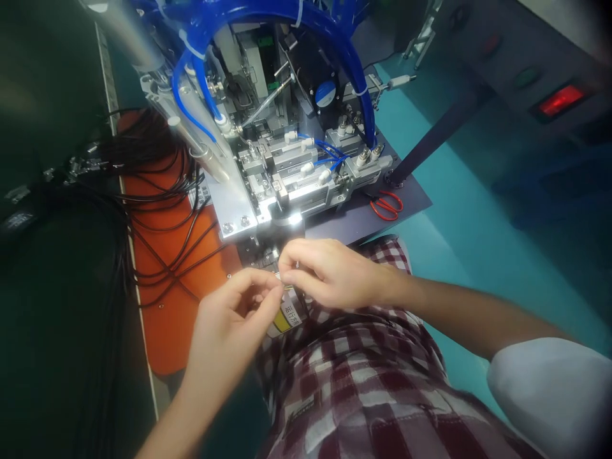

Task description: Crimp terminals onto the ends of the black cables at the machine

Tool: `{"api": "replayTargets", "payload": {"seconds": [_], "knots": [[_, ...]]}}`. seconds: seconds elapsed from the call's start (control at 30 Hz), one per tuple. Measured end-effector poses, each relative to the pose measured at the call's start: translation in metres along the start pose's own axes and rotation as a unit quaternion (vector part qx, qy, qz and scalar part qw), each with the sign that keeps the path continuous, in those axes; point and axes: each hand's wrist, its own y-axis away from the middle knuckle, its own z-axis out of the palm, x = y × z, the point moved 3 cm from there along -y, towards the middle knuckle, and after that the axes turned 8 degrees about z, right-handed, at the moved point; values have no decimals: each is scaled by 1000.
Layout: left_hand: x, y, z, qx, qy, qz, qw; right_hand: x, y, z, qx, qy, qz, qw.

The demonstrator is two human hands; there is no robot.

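Note:
My left hand (229, 325) and my right hand (329, 271) meet just in front of a small bench machine (287, 172). Both hands pinch at the same spot, fingertips nearly touching. What they hold there is too small to make out; it may be a thin wire end. The machine has metal blocks, pneumatic cylinders and blue air hoses (268, 25), with a lit spot at its front edge (294, 218). A yellow and white label (287, 317) shows beneath my fingers.
A bundle of black cables (157, 191) lies over an orange mat (176, 306) to the left. Red-handled scissors (387, 205) rest on the dark plate right of the machine. A red lit switch (560, 100) glows at far right. My checked trousers (363, 382) fill the foreground.

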Motion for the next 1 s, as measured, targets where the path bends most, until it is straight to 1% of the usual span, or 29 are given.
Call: {"api": "replayTargets", "payload": {"seconds": [0.07, 0.13, 0.2, 0.27, 0.33, 0.43, 0.53, 0.63, 0.77, 0.9, 1.0], "knots": [[-5, -1, -4, 0, 36, -52, 998, 1, -2, 5, 13, -40, 8, 999], [-10, -2, -6, 5, 75, -103, 992, 4, -4, 12, 37, -105, 25, 993], [-14, -1, -7, 21, 116, -140, 983, 9, -6, 20, 57, -193, 68, 977], [-15, -1, -7, 47, 148, -160, 975, 14, -6, 29, 59, -268, 117, 954], [-15, -1, -6, 67, 166, -161, 970, 17, -6, 36, 56, -310, 143, 938], [-15, 0, -5, 82, 175, -143, 971, 15, -6, 39, 67, -344, 156, 924], [-15, 2, -6, 85, 170, -127, 974, 11, -8, 40, 60, -388, 175, 903], [-16, 1, -6, 73, 167, -130, 975, 8, -10, 41, 55, -431, 184, 882], [-17, -1, -5, 70, 169, -130, 975, 9, -9, 46, 84, -426, 179, 883], [-15, -3, -2, 78, 201, -117, 970, 11, -7, 52, 70, -427, 185, 882], [-14, -4, 0, 74, 229, -120, 963, 13, -7, 51, 76, -404, 180, 893]]}}
